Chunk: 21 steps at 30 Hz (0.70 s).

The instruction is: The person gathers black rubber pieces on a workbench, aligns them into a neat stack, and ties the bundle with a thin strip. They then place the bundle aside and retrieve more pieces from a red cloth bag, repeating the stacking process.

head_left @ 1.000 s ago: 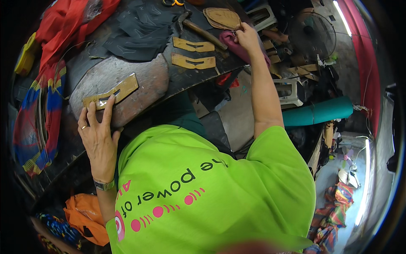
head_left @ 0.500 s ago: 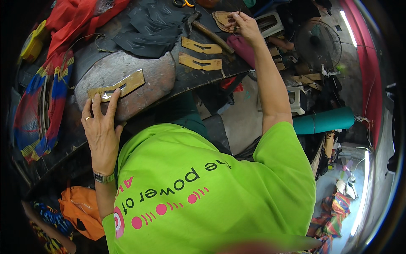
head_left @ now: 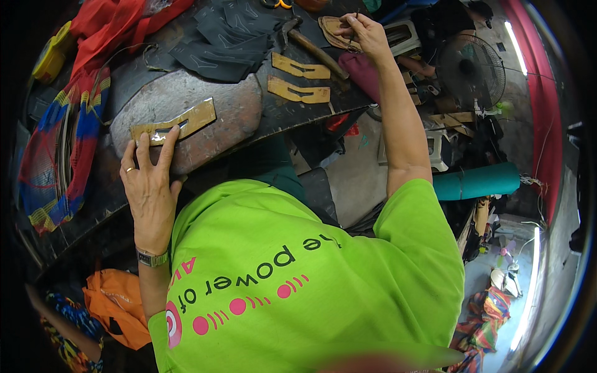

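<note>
Glossy slotted template (head_left: 199,116) lies on a mottled, rounded slab (head_left: 233,112), touched by the spread left hand (head_left: 149,189), the right hand (head_left: 370,38) pinching a slim tool (head_left: 357,14).

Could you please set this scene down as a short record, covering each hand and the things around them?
Left hand: fingers spread, tips on tan strip
Tan strip: slotted, shiny in part, lying on slab
Slab: grey-brown, on table
Right hand: pinching thin dark item, too small to identify
Right of slab: two more strips
Beyond them: hammer
Left of hammer: black pieces, overlapping
Near right hand: purple cloth
Off table, right: fan, green roll
</note>
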Each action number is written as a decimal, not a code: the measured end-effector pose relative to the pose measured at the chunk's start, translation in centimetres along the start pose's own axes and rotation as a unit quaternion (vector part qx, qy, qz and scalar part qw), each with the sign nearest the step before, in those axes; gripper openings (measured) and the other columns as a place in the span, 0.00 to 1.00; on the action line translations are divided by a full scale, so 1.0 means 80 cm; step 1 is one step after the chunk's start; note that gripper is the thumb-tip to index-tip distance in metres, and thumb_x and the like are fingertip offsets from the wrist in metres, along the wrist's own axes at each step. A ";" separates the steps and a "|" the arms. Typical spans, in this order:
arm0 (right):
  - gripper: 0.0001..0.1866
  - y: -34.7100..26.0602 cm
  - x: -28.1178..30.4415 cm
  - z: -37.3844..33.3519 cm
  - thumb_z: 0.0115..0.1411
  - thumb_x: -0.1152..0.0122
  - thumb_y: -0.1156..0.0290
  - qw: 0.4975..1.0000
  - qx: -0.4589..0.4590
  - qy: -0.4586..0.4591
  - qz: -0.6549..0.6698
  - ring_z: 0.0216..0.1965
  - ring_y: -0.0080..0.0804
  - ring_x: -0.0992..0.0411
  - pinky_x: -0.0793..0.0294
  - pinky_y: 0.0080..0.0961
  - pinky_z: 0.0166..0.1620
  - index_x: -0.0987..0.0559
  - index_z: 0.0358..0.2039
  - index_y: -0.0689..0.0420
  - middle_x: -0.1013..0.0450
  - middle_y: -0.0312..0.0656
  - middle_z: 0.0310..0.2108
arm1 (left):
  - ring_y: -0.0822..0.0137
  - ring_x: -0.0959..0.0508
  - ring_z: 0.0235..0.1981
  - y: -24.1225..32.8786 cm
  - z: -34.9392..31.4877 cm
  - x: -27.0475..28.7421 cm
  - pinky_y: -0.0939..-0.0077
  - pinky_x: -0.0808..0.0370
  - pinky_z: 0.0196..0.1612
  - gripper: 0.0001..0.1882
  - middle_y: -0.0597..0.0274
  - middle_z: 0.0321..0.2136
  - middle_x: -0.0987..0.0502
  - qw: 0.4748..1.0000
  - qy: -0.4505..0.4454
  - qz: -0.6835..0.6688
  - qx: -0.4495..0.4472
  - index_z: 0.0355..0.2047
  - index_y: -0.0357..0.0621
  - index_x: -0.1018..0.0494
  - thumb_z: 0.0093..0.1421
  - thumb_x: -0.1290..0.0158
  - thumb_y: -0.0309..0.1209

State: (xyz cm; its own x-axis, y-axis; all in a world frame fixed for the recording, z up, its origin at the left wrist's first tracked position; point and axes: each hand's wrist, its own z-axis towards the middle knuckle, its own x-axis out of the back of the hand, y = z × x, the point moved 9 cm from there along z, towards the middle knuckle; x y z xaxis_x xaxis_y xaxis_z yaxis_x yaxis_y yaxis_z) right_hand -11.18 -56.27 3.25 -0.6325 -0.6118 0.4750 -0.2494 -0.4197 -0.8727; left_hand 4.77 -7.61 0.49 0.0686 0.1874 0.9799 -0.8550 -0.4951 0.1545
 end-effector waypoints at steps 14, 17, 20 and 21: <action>0.15 0.018 -0.016 0.004 0.74 0.46 0.68 0.965 -0.060 -0.081 -0.243 0.32 0.26 0.18 0.23 0.23 0.38 0.20 0.50 0.67 0.19 0.40 0.35 | 0.45 0.37 0.65 -0.002 0.000 -0.001 0.52 0.36 0.67 0.58 0.53 0.65 0.38 1.000 -0.003 -0.006 0.006 0.70 0.74 0.38 0.40 0.26 0.24; 0.15 0.006 -0.010 0.004 0.73 0.46 0.69 0.966 -0.046 -0.074 -0.245 0.31 0.25 0.19 0.23 0.23 0.38 0.20 0.50 0.68 0.19 0.40 0.33 | 0.45 0.37 0.65 -0.002 0.000 -0.001 0.52 0.36 0.67 0.58 0.54 0.66 0.38 1.000 -0.005 -0.004 0.005 0.70 0.74 0.38 0.39 0.26 0.24; 0.15 0.011 -0.008 0.001 0.72 0.45 0.72 0.960 -0.086 -0.082 -0.254 0.31 0.25 0.19 0.23 0.24 0.38 0.22 0.54 0.66 0.20 0.40 0.31 | 0.45 0.37 0.65 -0.002 0.001 -0.001 0.52 0.36 0.67 0.58 0.54 0.65 0.38 1.000 -0.006 -0.002 0.008 0.70 0.74 0.38 0.39 0.26 0.24; 0.16 0.017 -0.006 -0.002 0.71 0.45 0.73 0.956 -0.113 -0.079 -0.259 0.32 0.25 0.19 0.23 0.24 0.38 0.23 0.56 0.65 0.21 0.40 0.31 | 0.45 0.37 0.65 -0.002 0.001 -0.001 0.52 0.36 0.67 0.58 0.54 0.65 0.38 1.000 -0.005 -0.003 0.008 0.70 0.74 0.38 0.39 0.26 0.24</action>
State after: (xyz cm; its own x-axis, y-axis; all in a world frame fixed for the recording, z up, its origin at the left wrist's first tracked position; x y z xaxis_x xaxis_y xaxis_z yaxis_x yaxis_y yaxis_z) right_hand -11.29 -56.41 1.82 -0.2679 -0.4623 0.8453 -0.6618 -0.5493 -0.5102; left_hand 4.90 -7.59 0.44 0.0785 0.1807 0.9804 -0.8459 -0.5082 0.1615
